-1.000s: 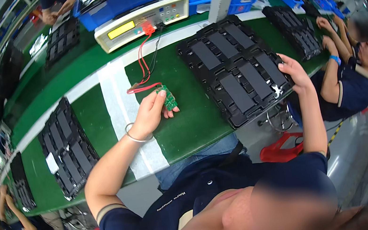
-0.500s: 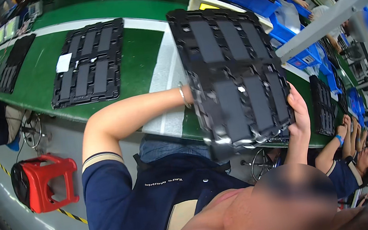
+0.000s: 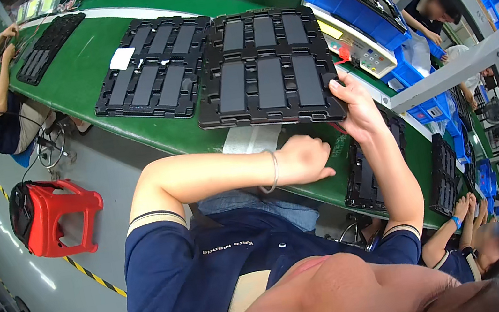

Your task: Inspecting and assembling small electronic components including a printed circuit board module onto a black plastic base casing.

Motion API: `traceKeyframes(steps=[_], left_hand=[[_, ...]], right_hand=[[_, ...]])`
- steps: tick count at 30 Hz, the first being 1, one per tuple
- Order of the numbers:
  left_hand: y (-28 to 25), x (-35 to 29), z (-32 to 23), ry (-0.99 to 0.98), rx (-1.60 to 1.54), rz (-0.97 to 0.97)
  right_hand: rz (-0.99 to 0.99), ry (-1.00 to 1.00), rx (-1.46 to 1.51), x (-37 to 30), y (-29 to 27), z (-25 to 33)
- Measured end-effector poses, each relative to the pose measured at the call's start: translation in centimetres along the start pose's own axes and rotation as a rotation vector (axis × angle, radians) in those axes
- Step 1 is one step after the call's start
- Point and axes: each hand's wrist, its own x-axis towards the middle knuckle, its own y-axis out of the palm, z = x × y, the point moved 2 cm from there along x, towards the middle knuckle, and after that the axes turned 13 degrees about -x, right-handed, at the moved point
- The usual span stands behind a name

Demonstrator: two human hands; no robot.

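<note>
A black tray (image 3: pixel 246 57) with several flat dark rectangular pieces in its pockets lies tilted slightly at the table's middle. My right hand (image 3: pixel 355 105) grips its near right corner, thumb on top and fingers partly hidden at the edge. Just below the tray's near edge is my left hand (image 3: pixel 303 159), back upward, apart from the tray. Its fingers are loosely bent, the thumb stands away from them, and I see nothing held. To the left, touching or nearly touching, rests a similar tray (image 3: pixel 149 67) with a white paper slip (image 3: pixel 121 59) on it.
An instrument (image 3: pixel 356 46) with a red plug stands behind the tray, beside blue bins (image 3: pixel 350 8). More black trays (image 3: pixel 361 168) lie at right. A grey metal beam (image 3: pixel 456 68) crosses there. Co-workers sit at both ends; a red stool (image 3: pixel 65 216) stands on the floor.
The raised tray has come down beside the left-hand tray. My left hand has come out from behind it and let go; my right hand still holds the corner.
</note>
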Motion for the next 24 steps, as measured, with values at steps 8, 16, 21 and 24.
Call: traceKeyframes(steps=[8, 16, 21, 24], left_hand=[[2.6, 1.0, 2.3, 0.413, -0.064, -0.334], [2.9, 1.4, 2.8, 0.242, -0.169, -0.035], [2.5, 1.1, 2.7, 0.286, -0.2, -0.067], [2.1, 1.4, 2.1, 0.272, -0.257, 0.042]], right_hand=[[0.095, 0.009, 0.153, 4.3, 7.7, -3.7], [0.04, 0.077, 0.121, 10.2, 14.2, -6.1], [0.147, 0.031, 0.179, 11.9, 15.3, -7.4], [0.253, 0.078, 0.054, 11.9, 14.8, -8.2]])
